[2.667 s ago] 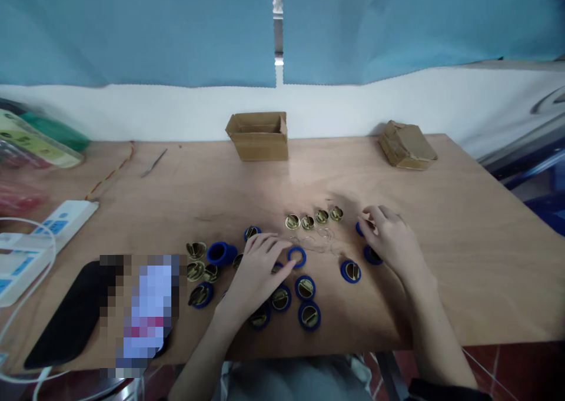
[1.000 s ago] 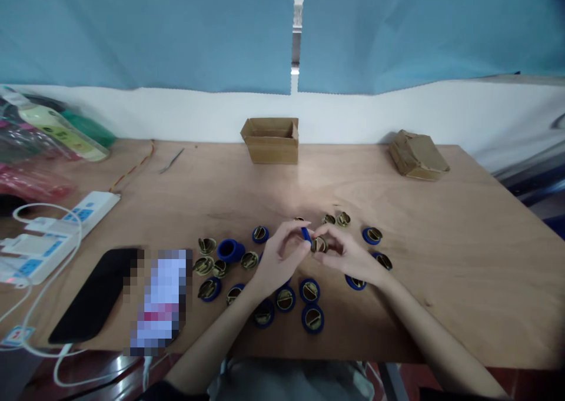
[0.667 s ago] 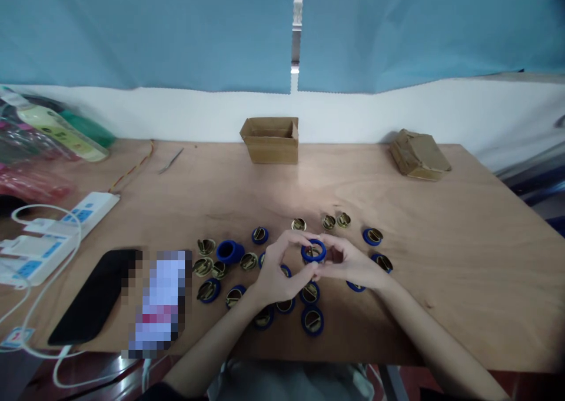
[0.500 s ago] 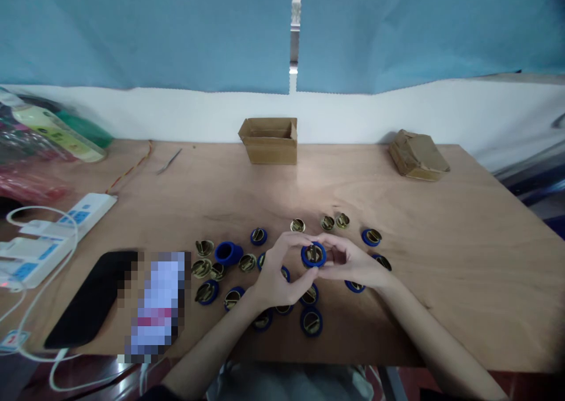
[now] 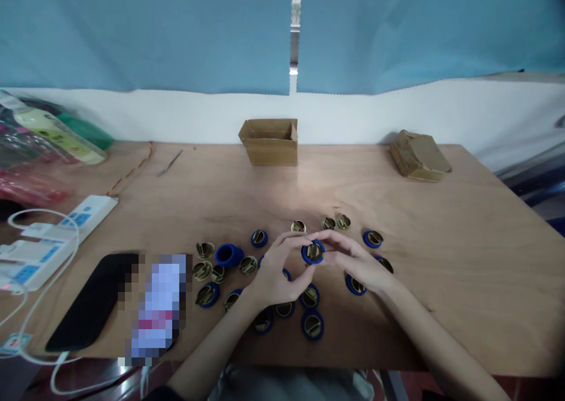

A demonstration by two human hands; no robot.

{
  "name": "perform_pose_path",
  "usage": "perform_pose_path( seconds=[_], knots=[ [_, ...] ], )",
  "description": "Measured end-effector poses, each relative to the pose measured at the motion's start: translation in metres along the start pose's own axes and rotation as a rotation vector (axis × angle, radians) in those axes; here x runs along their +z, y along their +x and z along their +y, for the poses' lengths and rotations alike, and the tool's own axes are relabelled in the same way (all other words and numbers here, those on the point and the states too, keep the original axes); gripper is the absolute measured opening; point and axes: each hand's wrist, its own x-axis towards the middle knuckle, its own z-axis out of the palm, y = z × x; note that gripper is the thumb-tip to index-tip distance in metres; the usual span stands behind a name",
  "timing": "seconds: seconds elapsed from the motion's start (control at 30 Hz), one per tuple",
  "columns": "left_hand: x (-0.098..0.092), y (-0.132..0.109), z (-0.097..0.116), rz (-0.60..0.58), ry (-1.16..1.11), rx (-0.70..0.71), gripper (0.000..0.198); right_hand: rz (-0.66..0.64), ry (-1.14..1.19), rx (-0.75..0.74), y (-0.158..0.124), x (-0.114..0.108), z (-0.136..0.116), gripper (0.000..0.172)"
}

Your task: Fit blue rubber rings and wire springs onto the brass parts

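Observation:
Both hands meet over the scattered parts, holding one blue ring (image 5: 304, 261) with a brass-coloured round piece (image 5: 312, 250) inside it. A raised bar crosses that brass piece. My left hand (image 5: 274, 277) pinches the ring's left side between curved fingers and thumb. From the other side, my right hand (image 5: 359, 264) has its fingers closed at the ring's right edge. Several similar blue rings with brass pieces lie around and below the hands, one blue ring (image 5: 312, 338) near the front. A deeper blue cup (image 5: 229, 255) lies on its side to the left.
Loose brass pieces (image 5: 202, 270) lie at the left, others behind my hands. An open cardboard box (image 5: 271, 152) and a closed one (image 5: 419, 156) stand at the back. Phones (image 5: 92, 301), a power strip (image 5: 95, 209), cables, tweezers (image 5: 170, 163) and a bottle (image 5: 57, 133) occupy the left.
The brass piece's bar appears at a different angle inside the held ring. My right fingers have shifted slightly along the ring's edge, while my left hand keeps nearly the same grip.

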Motion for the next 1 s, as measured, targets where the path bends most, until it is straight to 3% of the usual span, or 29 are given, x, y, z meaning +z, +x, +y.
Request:
perform_pose_path(
  seconds=[0.17,0.33,0.53,0.6,1.0],
  knots=[
    [0.000,0.000,-0.001,-0.066,0.036,-0.005,0.055,0.003,-0.071,-0.054,0.001,0.001,-0.003,0.029],
    [0.002,0.000,0.002,-0.131,-0.123,-0.070,0.065,0.042,-0.031,-0.083,-0.001,0.001,-0.003,0.027],
    [0.004,0.001,-0.005,-0.003,-0.258,-0.408,0.030,0.041,-0.050,-0.140,-0.002,0.002,-0.005,0.025],
    [0.004,0.002,-0.008,0.006,-0.270,-0.461,0.023,0.035,-0.027,-0.147,-0.001,0.003,-0.004,0.025],
    [0.003,0.005,-0.004,-0.006,-0.374,-0.483,0.031,0.037,0.009,-0.172,0.003,0.008,0.002,0.022]
  ],
)
